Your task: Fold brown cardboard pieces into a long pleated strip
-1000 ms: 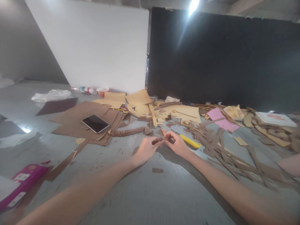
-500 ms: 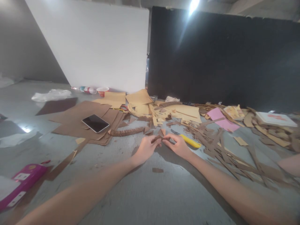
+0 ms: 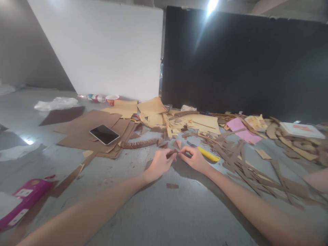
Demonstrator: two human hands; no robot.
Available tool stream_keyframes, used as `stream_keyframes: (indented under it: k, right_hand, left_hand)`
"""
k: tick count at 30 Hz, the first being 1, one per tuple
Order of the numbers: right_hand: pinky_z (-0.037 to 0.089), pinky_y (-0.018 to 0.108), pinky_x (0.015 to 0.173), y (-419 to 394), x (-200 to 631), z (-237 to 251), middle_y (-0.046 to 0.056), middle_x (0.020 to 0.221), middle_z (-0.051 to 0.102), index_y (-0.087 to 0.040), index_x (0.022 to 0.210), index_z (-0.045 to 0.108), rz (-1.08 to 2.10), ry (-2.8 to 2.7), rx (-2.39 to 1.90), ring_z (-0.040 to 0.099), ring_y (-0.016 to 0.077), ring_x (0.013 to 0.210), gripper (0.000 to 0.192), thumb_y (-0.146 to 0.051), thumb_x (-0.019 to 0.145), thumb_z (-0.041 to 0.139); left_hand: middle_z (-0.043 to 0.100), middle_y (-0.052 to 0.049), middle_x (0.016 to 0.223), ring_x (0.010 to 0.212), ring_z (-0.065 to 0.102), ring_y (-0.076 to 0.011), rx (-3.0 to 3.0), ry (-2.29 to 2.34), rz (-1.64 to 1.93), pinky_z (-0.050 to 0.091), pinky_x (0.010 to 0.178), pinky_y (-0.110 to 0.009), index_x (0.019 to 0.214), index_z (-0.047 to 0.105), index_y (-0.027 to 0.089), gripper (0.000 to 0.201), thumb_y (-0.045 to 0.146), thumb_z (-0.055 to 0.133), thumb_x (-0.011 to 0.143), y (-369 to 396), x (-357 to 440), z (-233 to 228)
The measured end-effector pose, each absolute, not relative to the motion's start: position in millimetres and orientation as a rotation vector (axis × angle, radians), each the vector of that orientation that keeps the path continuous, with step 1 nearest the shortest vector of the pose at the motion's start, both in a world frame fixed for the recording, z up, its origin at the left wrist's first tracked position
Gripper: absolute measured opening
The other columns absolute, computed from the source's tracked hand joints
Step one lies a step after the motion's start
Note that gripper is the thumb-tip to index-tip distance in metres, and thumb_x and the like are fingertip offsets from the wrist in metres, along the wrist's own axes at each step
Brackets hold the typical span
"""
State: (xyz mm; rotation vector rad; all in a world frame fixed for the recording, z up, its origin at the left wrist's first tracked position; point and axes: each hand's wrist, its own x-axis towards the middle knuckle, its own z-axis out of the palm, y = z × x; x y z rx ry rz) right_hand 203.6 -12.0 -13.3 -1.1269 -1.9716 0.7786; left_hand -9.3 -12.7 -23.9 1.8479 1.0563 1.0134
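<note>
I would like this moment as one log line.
left hand: pinching brown piece | right hand: apparently pinching its end | nearby: yellow knife

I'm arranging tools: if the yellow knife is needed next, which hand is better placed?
Probably the right hand: the yellow knife lies close beside it, while the left hand is farther away.

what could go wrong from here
If the right hand shifted outward, it could knock the yellow cutter beside it, whose blade looks extended. The small brown piece, partly hidden by the left hand, might slip and get lost among nearby brown scraps.
</note>
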Motion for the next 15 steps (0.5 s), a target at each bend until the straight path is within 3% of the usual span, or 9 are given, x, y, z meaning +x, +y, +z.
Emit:
stream_keyframes:
  k: [15]
  right_hand:
    - [0.042,0.027,0.064,-13.4,202.3,-15.6,0.000,0.073,0.062,-0.020,0.080,0.062,0.759,-2.029,-1.084,0.055,0.0154,0.068,0.028,-0.039,0.101,0.061]
  left_hand:
    - [0.069,-0.002,0.069,0.064,0.058,-0.0149,1.747,1.101,0.980,0.039,0.061,-0.026,0.071,0.068,0.017,0.037,0.043,0.061,0.096,-9.3,-8.9,-25.2]
